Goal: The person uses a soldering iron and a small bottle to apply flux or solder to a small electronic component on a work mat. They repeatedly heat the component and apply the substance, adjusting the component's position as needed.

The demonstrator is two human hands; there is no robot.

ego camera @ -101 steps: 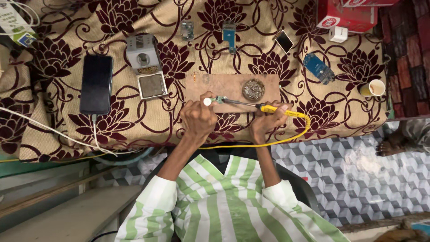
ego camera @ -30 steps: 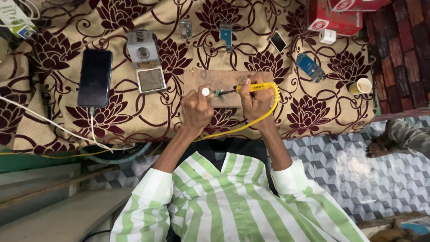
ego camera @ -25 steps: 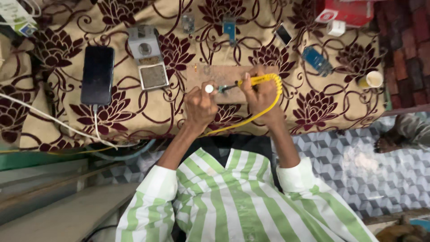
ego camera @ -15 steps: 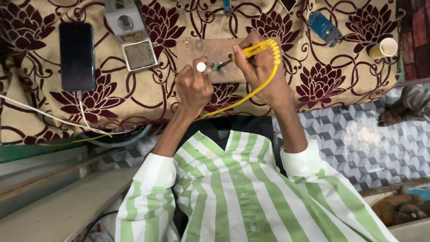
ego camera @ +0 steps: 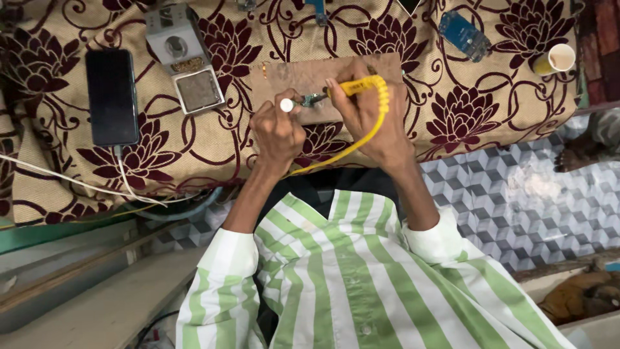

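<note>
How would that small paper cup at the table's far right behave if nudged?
The paper cup looks thin-walled and small, so probably light and easy to tip. It stands near the edge of the cloth-covered table, so a push could send it off. Its contents cannot be judged.

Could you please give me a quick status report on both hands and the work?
Right hand grips yellow-handled iron, tip over wooden board. Left hand holds small white-tipped piece at the tip. Nothing blocking.

A wooden board [ego camera: 303, 74] lies centre on the table [ego camera: 484, 110]. A phone [ego camera: 112, 97] lies at nine o'clock of it, a small box [ego camera: 184, 55] at ten, a cup [ego camera: 557, 59] at three.
</note>
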